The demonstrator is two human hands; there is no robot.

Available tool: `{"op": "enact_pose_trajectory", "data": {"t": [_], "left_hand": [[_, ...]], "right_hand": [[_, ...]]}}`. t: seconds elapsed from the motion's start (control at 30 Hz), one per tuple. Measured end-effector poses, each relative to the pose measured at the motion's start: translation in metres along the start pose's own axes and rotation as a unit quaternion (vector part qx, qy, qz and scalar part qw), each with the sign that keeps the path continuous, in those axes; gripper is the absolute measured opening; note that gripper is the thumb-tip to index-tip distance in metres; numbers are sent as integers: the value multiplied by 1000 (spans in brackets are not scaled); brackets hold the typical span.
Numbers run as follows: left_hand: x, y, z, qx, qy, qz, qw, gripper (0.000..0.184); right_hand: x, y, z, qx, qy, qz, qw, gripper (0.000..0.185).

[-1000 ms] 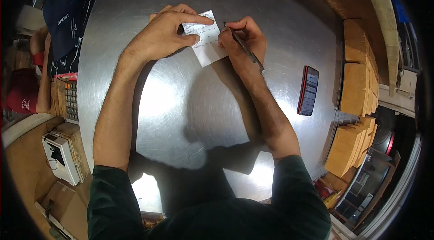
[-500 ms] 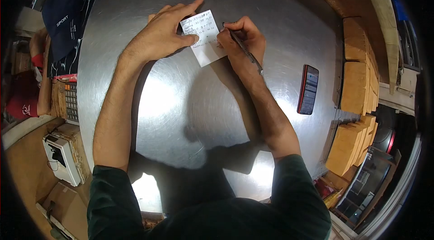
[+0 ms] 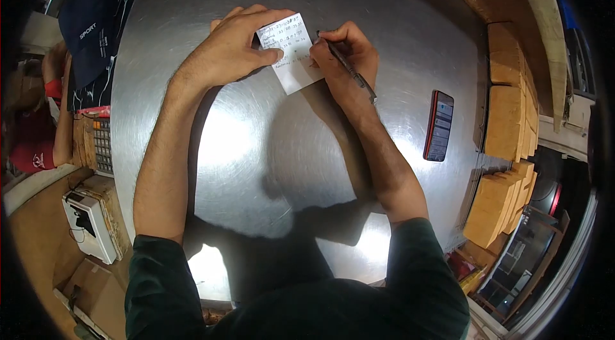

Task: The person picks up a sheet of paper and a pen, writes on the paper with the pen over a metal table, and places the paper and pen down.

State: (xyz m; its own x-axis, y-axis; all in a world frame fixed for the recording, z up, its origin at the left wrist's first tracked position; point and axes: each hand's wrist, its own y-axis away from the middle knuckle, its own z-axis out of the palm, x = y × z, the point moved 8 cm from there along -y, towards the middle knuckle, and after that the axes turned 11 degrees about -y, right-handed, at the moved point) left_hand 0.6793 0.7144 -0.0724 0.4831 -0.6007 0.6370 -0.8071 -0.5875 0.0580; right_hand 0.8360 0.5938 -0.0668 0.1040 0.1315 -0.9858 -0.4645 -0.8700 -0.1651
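A small white paper (image 3: pixel 293 52) with handwritten lines lies on the metal table (image 3: pixel 282 148). My left hand (image 3: pixel 240 42) rests at its left side, fingers spread, with the thumb on the paper's left edge and the index finger along its top edge. My right hand (image 3: pixel 348 61) is closed round a dark pen (image 3: pixel 349 68) at the paper's right edge. The pen slants down to the right across the hand. Its writing tip is hidden by the fingers.
A phone (image 3: pixel 439 125) with a lit screen lies to the right. Yellowish blocks (image 3: pixel 503 122) are stacked beyond the right edge. At the left are a dark cap (image 3: pixel 88 26), a calculator (image 3: pixel 102 145) and another person's red-clothed arm (image 3: pixel 62 129).
My left index finger has moved off the writing, lifted, and come down along the paper's top edge. My right hand has barely moved. More of the writing shows than at first.
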Motion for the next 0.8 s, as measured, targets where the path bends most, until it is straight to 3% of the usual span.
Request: {"op": "enact_pose_trajectory", "data": {"t": [0.63, 0.8], "left_hand": [[2, 0, -2, -4, -12, -5, 1000, 63], [6, 0, -3, -21, 23, 0, 1000, 65]], "right_hand": [[1, 0, -1, -12, 28, 14, 999, 11], [-8, -2, -7, 57, -101, -5, 993, 13]]}}
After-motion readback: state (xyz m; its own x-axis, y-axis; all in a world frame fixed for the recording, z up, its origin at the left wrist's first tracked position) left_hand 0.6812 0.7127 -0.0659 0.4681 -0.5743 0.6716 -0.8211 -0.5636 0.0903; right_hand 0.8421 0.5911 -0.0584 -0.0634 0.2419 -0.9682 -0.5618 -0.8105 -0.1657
